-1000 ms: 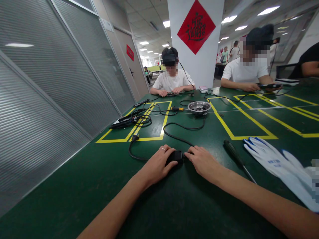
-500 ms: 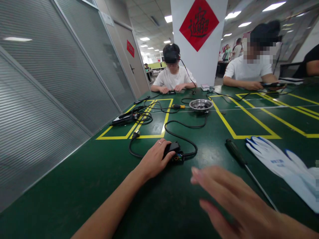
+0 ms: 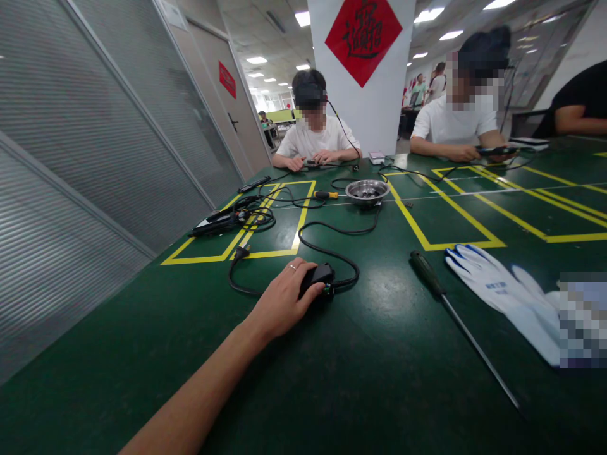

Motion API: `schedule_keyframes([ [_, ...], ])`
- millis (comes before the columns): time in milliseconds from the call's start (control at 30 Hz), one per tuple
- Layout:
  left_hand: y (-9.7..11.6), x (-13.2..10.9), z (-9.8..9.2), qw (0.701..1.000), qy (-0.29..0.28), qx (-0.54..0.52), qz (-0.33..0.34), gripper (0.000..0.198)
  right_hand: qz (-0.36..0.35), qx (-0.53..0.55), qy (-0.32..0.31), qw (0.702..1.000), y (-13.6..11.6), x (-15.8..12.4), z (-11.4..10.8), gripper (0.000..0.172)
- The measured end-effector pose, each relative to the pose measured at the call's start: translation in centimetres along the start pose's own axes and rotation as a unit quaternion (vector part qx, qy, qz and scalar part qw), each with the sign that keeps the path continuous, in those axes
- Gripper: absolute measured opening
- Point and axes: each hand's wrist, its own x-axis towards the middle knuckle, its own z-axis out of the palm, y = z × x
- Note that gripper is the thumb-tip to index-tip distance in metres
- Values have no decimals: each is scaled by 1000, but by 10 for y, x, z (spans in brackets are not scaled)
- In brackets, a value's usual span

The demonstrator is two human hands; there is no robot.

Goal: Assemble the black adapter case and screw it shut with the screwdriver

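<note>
My left hand (image 3: pixel 283 296) is wrapped over a black box-shaped electronic device (image 3: pixel 321 273) on the table. Its fingers lie on the far side and the thumb presses the near side, where a small bit of green circuit board shows. A black cable (image 3: pixel 351 260) leaves the device's right end and curls away toward the bowl. Another lead runs from behind my hand to a power plug (image 3: pixel 243 251). My right hand is out of view. On the right lies a long screwdriver (image 3: pixel 427 273) with a dark green handle, beside white gloves with blue cuffs (image 3: pixel 497 284).
A metal bowl (image 3: pixel 349 191) with small dark parts stands mid-table, with a yellow-handled screwdriver (image 3: pixel 326 195) left of it. Coiled cables and black devices (image 3: pixel 220 222) lie at the left. Yellow tape (image 3: pixel 265 254) marks the green table. Two people sit opposite, handling black items.
My right hand, blurred at the lower right before, has left the view. My left hand stays on the device, whose exposed board now shows less. The whole view has shifted slightly.
</note>
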Motion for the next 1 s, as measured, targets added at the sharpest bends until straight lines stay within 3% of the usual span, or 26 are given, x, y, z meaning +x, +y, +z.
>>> schedule_keyframes([
  [133, 25, -9, 3, 994, -2, -107, 0, 34, 59, 14, 97, 993, -26, 9, -1, 60],
  [200, 41, -16, 7, 986, -11, -167, 3, 38, 167, 69, 197, 964, -48, 23, -3, 68],
  [233, 48, -19, 9, 981, -23, -190, 6, 40, 198, 109, 213, 950, -56, 32, -5, 70],
  [367, 66, -28, 13, 974, -69, -216, 9, 38, 200, 282, 140, 928, -67, 58, -11, 46],
  [533, 69, -29, 8, 977, -112, -178, 48, 41, 211, 384, 184, 880, -51, 57, -12, 38],
  [667, 61, -23, 4, 983, -85, -107, 123, 44, 202, 395, 195, 875, -39, 56, -28, 33],
  [767, 39, -14, 2, 997, -42, 3, 69, 36, 219, 358, 202, 885, -24, 57, -52, 42],
  [833, 19, -8, 2, 996, -19, 84, 12, 41, 228, 329, 216, 891, -9, 57, -69, 50],
  [900, 0, -5, 2, 992, -36, 121, -19, 49, 231, 289, 230, 900, 7, 56, -82, 54],
  [1000, -16, -4, 1, 992, -87, 86, -10, 39, 229, 218, 242, 917, 28, 59, -94, 56],
])
